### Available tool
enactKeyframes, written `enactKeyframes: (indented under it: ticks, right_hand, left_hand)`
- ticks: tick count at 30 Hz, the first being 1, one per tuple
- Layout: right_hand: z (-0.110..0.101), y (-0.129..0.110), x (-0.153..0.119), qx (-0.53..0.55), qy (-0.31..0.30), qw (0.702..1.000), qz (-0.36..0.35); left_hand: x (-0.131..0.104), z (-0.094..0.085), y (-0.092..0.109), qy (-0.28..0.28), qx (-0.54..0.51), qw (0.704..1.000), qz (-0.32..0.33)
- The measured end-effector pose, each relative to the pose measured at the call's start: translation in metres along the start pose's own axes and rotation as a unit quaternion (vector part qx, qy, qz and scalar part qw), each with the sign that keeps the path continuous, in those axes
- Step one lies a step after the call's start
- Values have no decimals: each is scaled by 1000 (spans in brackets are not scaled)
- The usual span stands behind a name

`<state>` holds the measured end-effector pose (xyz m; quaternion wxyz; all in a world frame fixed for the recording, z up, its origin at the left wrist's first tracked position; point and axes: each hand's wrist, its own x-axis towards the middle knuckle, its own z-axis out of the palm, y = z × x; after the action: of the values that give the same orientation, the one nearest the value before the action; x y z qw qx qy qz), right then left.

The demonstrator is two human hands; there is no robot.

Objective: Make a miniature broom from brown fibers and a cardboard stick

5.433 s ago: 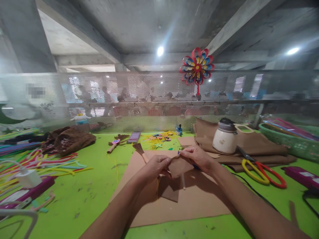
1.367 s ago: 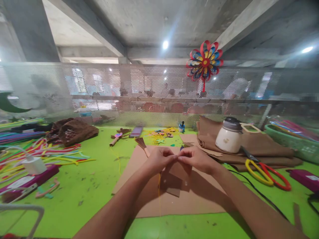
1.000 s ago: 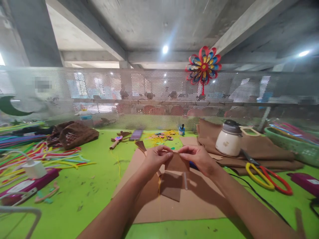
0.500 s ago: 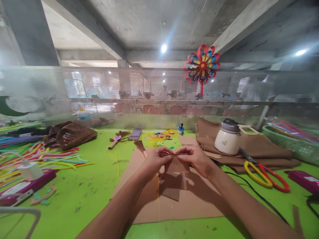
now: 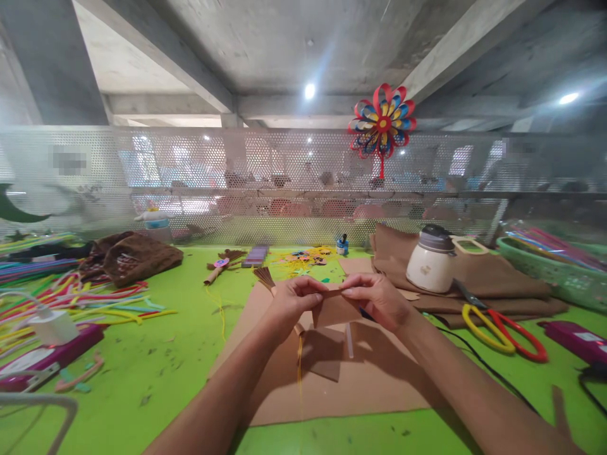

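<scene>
My left hand (image 5: 296,303) and my right hand (image 5: 378,298) pinch the upper edge of a small piece of brown paper (image 5: 336,309), one at each end. The paper hangs tilted over a large cardboard sheet (image 5: 284,409). On that sheet, below my hands, lie another brown piece (image 5: 323,366) and a thin translucent stick (image 5: 349,341). Next to my left hand, a brown fringed bundle (image 5: 263,277) with yellow string is partly hidden by my fingers. Something dark shows under my right hand, too covered to name.
At right are scissors (image 5: 502,328), a white kettle-like jar (image 5: 430,262), folded brown material (image 5: 502,284) and a green basket (image 5: 545,265). Left lie coloured pipe cleaners (image 5: 123,294) and a purple power strip (image 5: 57,357). A blue bottle (image 5: 342,245) stands ahead, before a perforated screen (image 5: 284,158).
My fingers have moved apart slightly along the paper's top edge, and more of its face shows between them. The view has shifted a little.
</scene>
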<state>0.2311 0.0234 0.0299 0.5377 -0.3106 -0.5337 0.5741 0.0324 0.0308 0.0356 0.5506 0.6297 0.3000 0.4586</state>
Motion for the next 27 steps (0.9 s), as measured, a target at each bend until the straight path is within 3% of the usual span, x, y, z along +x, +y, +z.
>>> enactKeyframes:
  ticks: [5, 10, 13, 22, 27]
  right_hand:
    - [0, 4, -1, -46, -20, 999, -2]
    - [1, 3, -2, -101, -19, 994, -39]
    - [-1, 3, -1, -132, -26, 990, -47]
    - [-5, 6, 1, -135, -35, 989, -47]
    - [-5, 7, 2, -118, -38, 991, -43]
  left_hand:
    - [-2, 3, 3, -6, 3, 999, -35]
    - [-3, 3, 5, -74, 124, 989, -36]
    - [-4, 4, 9, -74, 150, 985, -30]
    - [-1, 5, 1, -62, 79, 990, -95]
    - [-3, 5, 1, -87, 26, 990, -108]
